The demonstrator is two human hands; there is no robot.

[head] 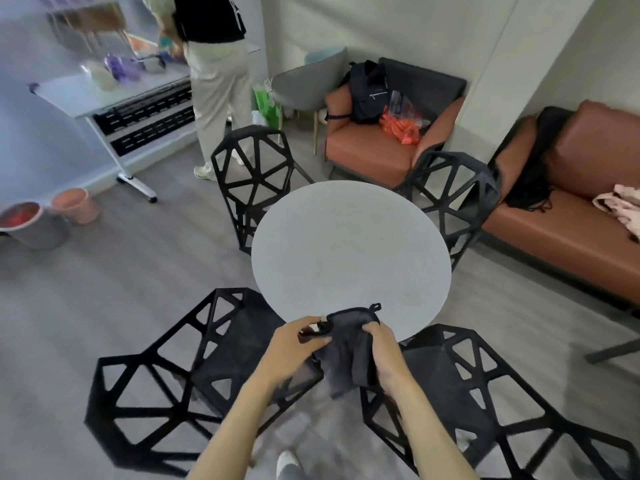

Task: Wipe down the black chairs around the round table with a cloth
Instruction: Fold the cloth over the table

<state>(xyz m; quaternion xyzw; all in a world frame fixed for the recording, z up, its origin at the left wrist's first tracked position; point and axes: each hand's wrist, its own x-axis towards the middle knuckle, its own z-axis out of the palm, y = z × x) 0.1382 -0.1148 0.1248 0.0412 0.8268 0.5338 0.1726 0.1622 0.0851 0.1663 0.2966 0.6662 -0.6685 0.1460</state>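
A round grey table [349, 244] stands in the middle with several black lattice chairs around it: one near left [166, 382], one near right [485, 403], one far left [252, 178], one far right [453, 195]. I hold a dark grey cloth [349, 348] over the table's near edge, between the two near chairs. My left hand [294, 348] pinches its left edge. My right hand [384, 355] grips its right side, and the cloth hangs down bunched between them.
A person [214, 64] stands at a white wheeled table [114, 98] at the back left. Two bins [52, 220] sit on the floor at left. An orange armchair [377, 147] with a black bag and an orange sofa [571, 237] line the right wall.
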